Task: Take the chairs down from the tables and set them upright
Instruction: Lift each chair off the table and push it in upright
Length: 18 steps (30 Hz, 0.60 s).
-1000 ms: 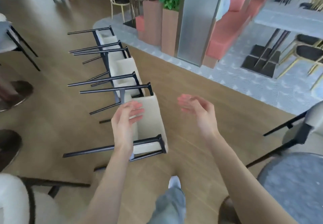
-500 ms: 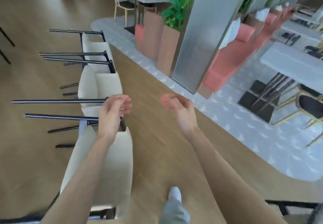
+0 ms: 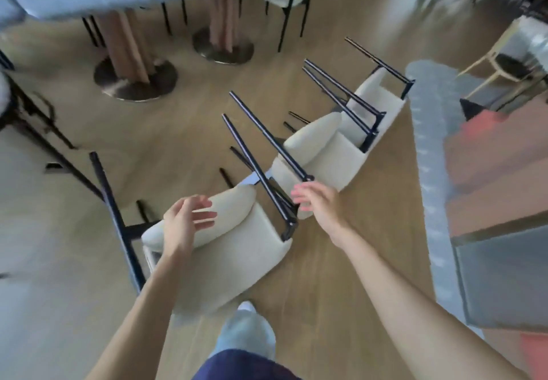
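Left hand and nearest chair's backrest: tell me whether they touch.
Cannot tell. In the head view the left hand overlaps the nearest chair's cream backrest with fingers spread, but motion blur hides any contact or gap.

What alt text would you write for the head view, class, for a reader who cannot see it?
Two open hands, left and right, reach toward the nearest overturned cream chair lying on a long wooden table, its black legs pointing away. Two more chairs lie beyond it.

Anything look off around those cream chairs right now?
Yes. The three cream chairs lie tipped on a long wooden surface, black legs jutting sideways: nearest chair, middle chair, far chair. Neither the left hand nor the right hand grips anything.
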Each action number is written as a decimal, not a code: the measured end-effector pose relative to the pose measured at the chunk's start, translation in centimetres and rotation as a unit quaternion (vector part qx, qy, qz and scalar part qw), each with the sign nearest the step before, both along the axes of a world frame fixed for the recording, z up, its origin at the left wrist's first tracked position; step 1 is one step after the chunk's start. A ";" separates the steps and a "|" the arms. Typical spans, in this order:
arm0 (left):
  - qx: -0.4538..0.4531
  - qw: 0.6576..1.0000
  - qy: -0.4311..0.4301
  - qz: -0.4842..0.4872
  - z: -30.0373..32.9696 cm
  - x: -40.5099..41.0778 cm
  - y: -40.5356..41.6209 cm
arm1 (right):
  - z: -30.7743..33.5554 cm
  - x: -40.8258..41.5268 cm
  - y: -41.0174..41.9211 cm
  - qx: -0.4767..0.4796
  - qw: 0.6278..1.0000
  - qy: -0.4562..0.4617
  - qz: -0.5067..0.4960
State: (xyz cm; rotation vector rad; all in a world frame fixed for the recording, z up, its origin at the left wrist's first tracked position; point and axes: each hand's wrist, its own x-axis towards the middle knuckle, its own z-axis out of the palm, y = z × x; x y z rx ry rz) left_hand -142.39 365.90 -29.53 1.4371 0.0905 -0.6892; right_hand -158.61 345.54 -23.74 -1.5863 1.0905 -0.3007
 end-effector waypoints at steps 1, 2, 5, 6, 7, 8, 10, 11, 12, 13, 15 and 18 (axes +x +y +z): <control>0.003 1.000 0.026 0.017 -1.8 0.1 -0.5 | -1.5 0.8 -0.7 0.007 1.000 0.007 0.018; 0.007 0.998 0.056 0.031 -3.8 0.0 -1.2 | -3.3 1.6 -1.3 0.020 0.999 0.012 0.029; 0.018 0.988 0.139 0.069 -8.9 -0.7 -2.8 | -9.1 3.3 -2.3 0.087 0.994 0.044 0.044; 0.024 0.982 0.164 0.089 -10.0 -1.2 -2.9 | -10.8 3.4 -2.2 0.110 0.991 0.063 0.053; 0.024 0.975 0.190 0.108 -10.8 -2.0 -2.9 | -12.1 3.3 -2.0 0.129 0.987 0.080 0.058; 0.024 0.966 0.222 0.133 -11.7 -2.7 -2.7 | -13.3 3.2 -1.8 0.147 0.982 0.098 0.066; 0.025 0.943 0.279 0.178 -13.3 -4.4 -2.1 | -15.5 3.1 -1.7 0.180 0.971 0.135 0.079; 0.026 0.933 0.302 0.194 -14.2 -5.2 -1.9 | -16.5 3.2 -1.7 0.193 0.966 0.150 0.080; 0.029 0.923 0.321 0.211 -15.3 -5.9 -1.7 | -17.7 3.5 -1.8 0.203 0.962 0.164 0.082; 0.031 0.914 0.333 0.229 -16.8 -6.4 -1.8 | -19.4 3.8 -2.1 0.211 0.958 0.174 0.085; 0.046 0.902 0.344 0.256 -20.1 -7.2 -2.3 | -23.1 4.6 -2.5 0.228 0.951 0.190 0.084; 0.050 0.887 0.347 0.302 -26.5 -7.5 -3.6 | -30.9 5.6 -1.7 0.259 0.936 0.204 0.120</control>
